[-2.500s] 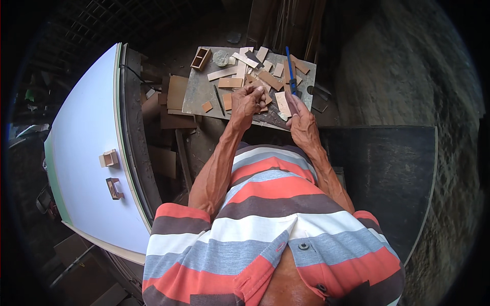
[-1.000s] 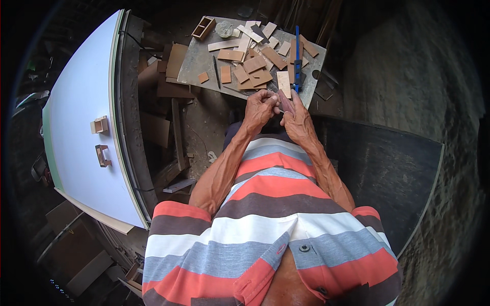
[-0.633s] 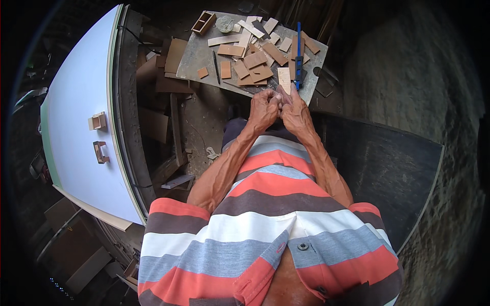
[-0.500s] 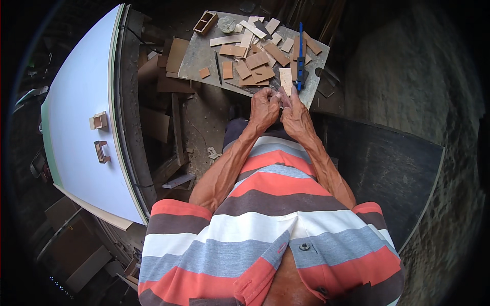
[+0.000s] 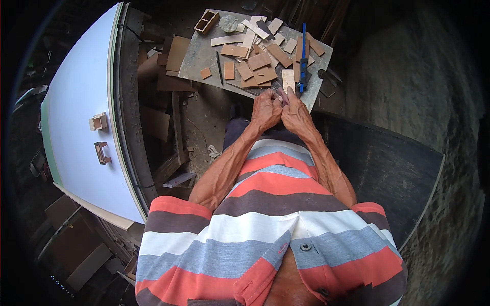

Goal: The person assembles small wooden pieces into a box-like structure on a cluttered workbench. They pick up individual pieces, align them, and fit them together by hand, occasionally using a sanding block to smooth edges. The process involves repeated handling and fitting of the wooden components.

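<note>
both hands are up close tgt at the near edge of the table (image 5: 194,62), w/ a dark strip of wood (image 5: 280,93) btwn the fingertips. Right hand (image 5: 297,113) is clamped on the strip, index finger pointing fwd. Left hand (image 5: 266,109) has its fingers curled in right at the strip, but can't tell if it's gripping it or smth small, fingers hide that bit.

Just past the right fingertips there's a pale wood piece (image 5: 288,79) on the table, w/ a long blue tool (image 5: 303,60) just right of it. Rest of the tabletop = loose wood pcs (image 5: 259,60), brown & pale, some overlapping. Thin dark stick (image 5: 219,68) lies left of the pile, small square of wood (image 5: 205,73) beside it. Far left corner has a 2-compartment wooden box (image 5: 206,22) + a roundish whitish tub (image 5: 228,23), contents too small to make out.

Off to the left, big white board (image 5: 76,137) w/ 2 little wooden frames (image 5: 98,122) on it, one nearer the person, not touching. Dark panel (image 5: 380,173) on the right.
</note>
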The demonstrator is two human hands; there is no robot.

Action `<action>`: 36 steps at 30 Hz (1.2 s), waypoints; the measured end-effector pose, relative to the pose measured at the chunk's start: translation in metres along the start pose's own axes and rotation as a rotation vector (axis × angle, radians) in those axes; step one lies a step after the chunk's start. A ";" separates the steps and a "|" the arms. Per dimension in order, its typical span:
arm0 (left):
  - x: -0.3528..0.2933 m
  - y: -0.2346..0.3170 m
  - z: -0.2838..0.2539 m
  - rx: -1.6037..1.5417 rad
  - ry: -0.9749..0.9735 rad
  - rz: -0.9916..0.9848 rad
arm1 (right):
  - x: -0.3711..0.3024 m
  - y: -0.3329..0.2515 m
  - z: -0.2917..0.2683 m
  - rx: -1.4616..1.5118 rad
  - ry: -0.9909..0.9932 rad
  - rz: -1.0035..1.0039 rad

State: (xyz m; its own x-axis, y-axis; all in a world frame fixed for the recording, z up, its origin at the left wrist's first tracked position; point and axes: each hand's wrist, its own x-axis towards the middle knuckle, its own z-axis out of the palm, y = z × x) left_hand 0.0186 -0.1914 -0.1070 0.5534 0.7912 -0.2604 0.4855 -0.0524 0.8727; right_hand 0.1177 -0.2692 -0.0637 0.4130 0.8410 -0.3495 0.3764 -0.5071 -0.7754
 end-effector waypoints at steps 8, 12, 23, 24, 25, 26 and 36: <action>0.020 -0.031 -0.014 -0.518 -0.043 -0.319 | 0.016 0.009 -0.019 0.299 -0.010 0.092; 0.022 -0.028 -0.017 -0.554 -0.033 -0.357 | 0.057 0.071 0.008 -0.138 0.268 -0.216; 0.032 -0.054 -0.018 -0.503 0.009 -0.455 | 0.108 0.086 0.025 -0.466 0.417 -0.330; 0.036 -0.053 -0.017 -0.492 0.014 -0.461 | 0.107 0.087 0.029 -0.369 0.353 -0.319; 0.039 -0.054 -0.017 -0.482 0.018 -0.466 | 0.106 0.087 0.034 -0.272 0.291 -0.307; 0.043 -0.055 -0.016 -0.479 0.016 -0.455 | 0.104 0.087 0.039 -0.175 0.229 -0.294; 0.079 -0.069 -0.008 -0.006 0.128 -0.158 | 0.093 0.069 0.053 0.770 -0.043 0.397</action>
State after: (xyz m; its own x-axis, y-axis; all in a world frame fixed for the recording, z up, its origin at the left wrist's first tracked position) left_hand 0.0236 -0.1205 -0.1850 0.3801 0.8603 -0.3397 0.5550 0.0817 0.8278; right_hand 0.1380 -0.2158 -0.1772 0.3576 0.6428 -0.6774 -0.4617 -0.5089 -0.7266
